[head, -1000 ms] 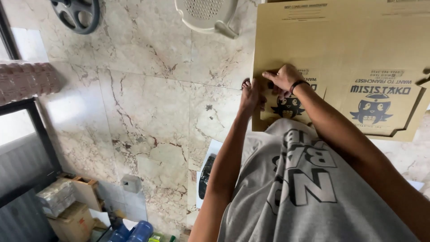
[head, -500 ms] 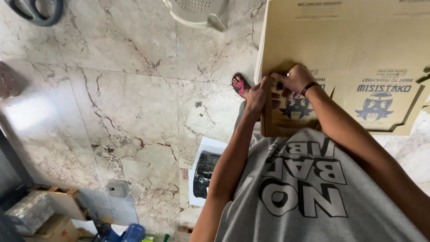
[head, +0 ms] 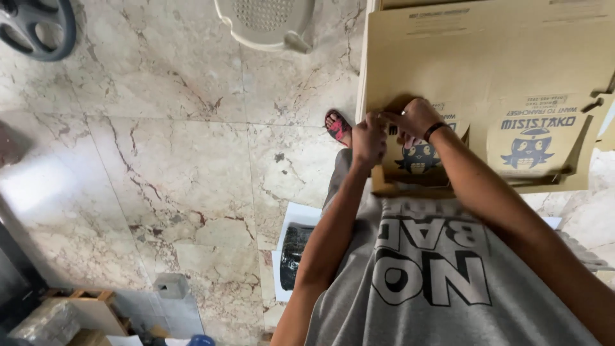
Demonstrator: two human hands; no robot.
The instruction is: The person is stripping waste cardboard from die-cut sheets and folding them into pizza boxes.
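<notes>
Both hands meet at the near edge of a flat tan cardboard box blank (head: 487, 57): the left hand (head: 368, 138) and right hand (head: 416, 118) pinch a printed flap (head: 416, 157), partly folded; remaining panels lie unfolded beyond them.

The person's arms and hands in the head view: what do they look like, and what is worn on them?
Both arms are bare from the grey T-shirt down to the fingers, with no sleeves showing on the forearms and no gloves. The right hand has a thin black band around its wrist. The left hand shows nothing worn.
</notes>
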